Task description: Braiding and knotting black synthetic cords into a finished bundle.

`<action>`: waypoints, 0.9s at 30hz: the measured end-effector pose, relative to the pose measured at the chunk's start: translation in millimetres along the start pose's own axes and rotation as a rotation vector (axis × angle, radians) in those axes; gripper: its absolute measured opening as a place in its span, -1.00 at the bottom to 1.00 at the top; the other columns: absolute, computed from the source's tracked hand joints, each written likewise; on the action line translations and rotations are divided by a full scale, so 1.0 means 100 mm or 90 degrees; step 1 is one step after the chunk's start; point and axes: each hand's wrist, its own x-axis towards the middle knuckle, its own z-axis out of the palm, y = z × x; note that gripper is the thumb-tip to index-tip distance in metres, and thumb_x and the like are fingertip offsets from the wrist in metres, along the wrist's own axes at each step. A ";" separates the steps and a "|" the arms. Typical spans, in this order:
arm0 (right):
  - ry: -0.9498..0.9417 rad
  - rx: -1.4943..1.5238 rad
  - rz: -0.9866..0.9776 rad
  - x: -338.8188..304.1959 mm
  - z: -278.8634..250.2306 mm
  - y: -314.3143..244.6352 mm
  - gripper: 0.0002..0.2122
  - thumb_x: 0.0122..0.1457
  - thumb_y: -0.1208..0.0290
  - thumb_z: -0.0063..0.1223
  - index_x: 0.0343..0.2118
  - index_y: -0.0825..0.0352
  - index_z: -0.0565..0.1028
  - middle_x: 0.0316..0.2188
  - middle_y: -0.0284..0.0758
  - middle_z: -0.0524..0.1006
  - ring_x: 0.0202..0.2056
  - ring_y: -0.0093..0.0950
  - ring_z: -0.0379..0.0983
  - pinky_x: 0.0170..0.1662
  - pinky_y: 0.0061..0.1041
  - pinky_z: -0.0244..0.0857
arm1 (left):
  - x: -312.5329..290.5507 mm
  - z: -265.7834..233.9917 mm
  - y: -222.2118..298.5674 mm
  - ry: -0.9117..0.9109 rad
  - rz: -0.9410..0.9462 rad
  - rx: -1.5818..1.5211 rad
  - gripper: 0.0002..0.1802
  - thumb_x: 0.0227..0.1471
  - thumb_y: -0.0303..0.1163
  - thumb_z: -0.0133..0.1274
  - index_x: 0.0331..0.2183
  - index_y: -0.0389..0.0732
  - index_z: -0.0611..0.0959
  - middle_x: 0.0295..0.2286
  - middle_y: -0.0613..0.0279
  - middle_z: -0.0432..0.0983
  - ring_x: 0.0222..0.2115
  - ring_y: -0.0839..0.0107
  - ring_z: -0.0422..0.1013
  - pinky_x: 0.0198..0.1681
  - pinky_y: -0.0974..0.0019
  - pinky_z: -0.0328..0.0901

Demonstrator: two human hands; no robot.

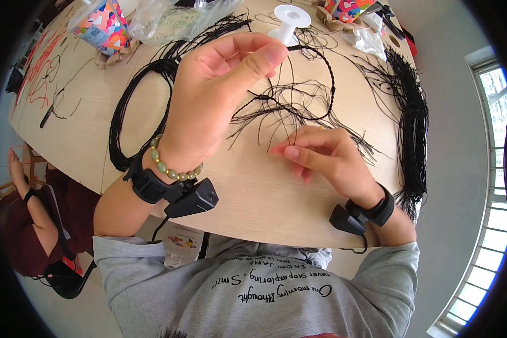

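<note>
My left hand (222, 84) is raised over the table, thumb and fingers pinched on one end of a black braided cord (333, 84). The braid curves out to the right in a loop and comes back to a knot left of centre. Lower down, my right hand (321, 155) has its thumb and forefinger closed on thin black cord ends that hang from above. Loose thin black cords (304, 98) lie spread on the table behind that hand. Just beyond my left fingertips stands a white spool (292, 17). What lies inside the left pinch is hidden by the fingers.
A coil of black cord (118, 118) lies at left, a long black cord bundle (412, 124) along the right edge. Colourful cups (101, 25) and plastic bags (180, 19) stand at the back. Red cords (39, 53) lie far left. Another person (45, 219) sits at left.
</note>
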 end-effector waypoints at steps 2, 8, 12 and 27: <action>0.138 -0.439 -0.372 -0.05 0.05 0.01 -0.85 0.10 0.45 0.16 -0.27 0.31 0.62 -0.37 -0.33 0.49 -0.44 -0.55 0.41 -0.48 -0.56 0.29 | 0.01 -0.01 0.00 0.011 0.014 -0.064 -0.75 0.05 -0.36 0.17 -0.28 -0.34 0.62 -0.42 0.34 0.51 -0.37 0.63 0.37 -0.23 0.54 0.25; 0.223 -0.812 -0.681 -0.21 0.19 -0.14 -0.86 -0.16 0.57 0.26 -0.46 0.27 0.61 -0.03 -0.26 0.40 0.01 -0.13 0.27 -0.07 -0.30 0.35 | -0.01 0.00 0.01 0.006 -0.007 -0.075 -0.77 0.06 -0.36 0.16 -0.29 -0.34 0.61 -0.44 0.33 0.50 -0.38 0.61 0.37 -0.21 0.51 0.26; 0.140 -0.835 -0.713 -0.28 0.12 -0.15 -0.87 -0.23 0.52 0.33 -0.54 0.21 0.62 0.11 -0.26 0.35 0.22 0.06 0.01 0.18 -0.11 0.14 | -0.06 0.09 0.06 -0.022 -0.025 -0.070 -0.77 0.07 -0.37 0.15 -0.29 -0.34 0.60 -0.43 0.34 0.50 -0.38 0.61 0.38 -0.22 0.51 0.27; -0.041 -0.797 -0.570 -0.50 0.10 -0.42 -0.93 -0.17 0.46 0.24 -0.58 0.11 0.60 -0.32 -0.42 0.49 0.21 0.12 0.09 0.23 0.26 -0.57 | -0.13 0.11 0.02 -0.122 -0.056 -0.132 -0.84 0.07 -0.45 0.13 -0.29 -0.33 0.59 -0.34 0.34 0.49 -0.30 0.61 0.39 -0.20 0.51 0.26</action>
